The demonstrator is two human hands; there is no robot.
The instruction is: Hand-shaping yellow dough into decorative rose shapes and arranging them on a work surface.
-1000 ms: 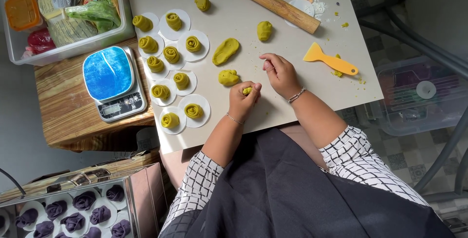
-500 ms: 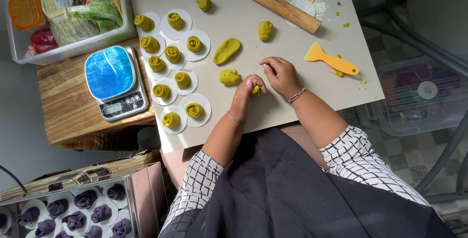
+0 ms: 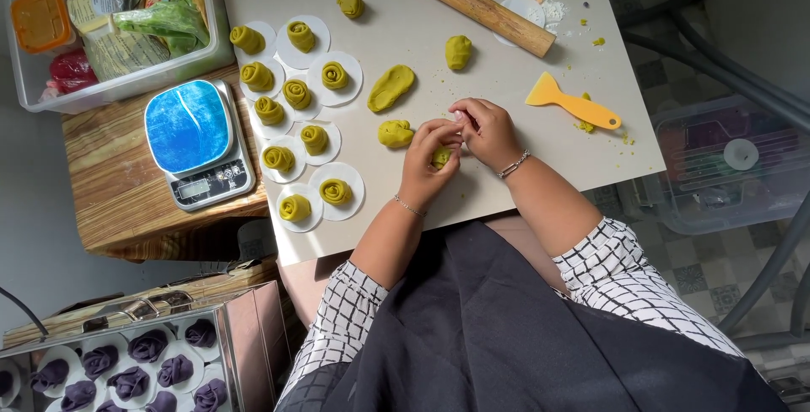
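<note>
A: Both hands meet at the bench (image 3: 591, 58) edge. What are they on?

B: A small green dough piece (image 3: 440, 156). The left hand (image 3: 430, 163) curls round it, fingers pressed together on it; the right hand (image 3: 485, 129) pinches its upper edge with the fingertips. The piece sits between the two palms, just above the bench, likely so that both thumbs can work it.

A: And beside them?

B: Just left of the left hand lies a rough dough lump (image 3: 395, 134), and beyond it a flattened oval (image 3: 391, 87). Farther off from the hands stand two more lumps, one (image 3: 458, 52) near the wooden pin (image 3: 481, 7). All look soft, matte, olive green.

A: The finished ones?

B: Rolled rosettes (image 3: 314, 139), spiral-topped, each on its own white paper round, set in rows well to the left of the left hand, apart so that they seem not to stick.

A: Tools?

B: A yellow plastic scraper (image 3: 574, 104) to the right of the right hand, with crumbs round it. A scale (image 3: 196, 144) with a blue top stands on a wooden stand past the rosettes. Purple rosettes (image 3: 126, 366) fill a metal tray low at the left.
</note>
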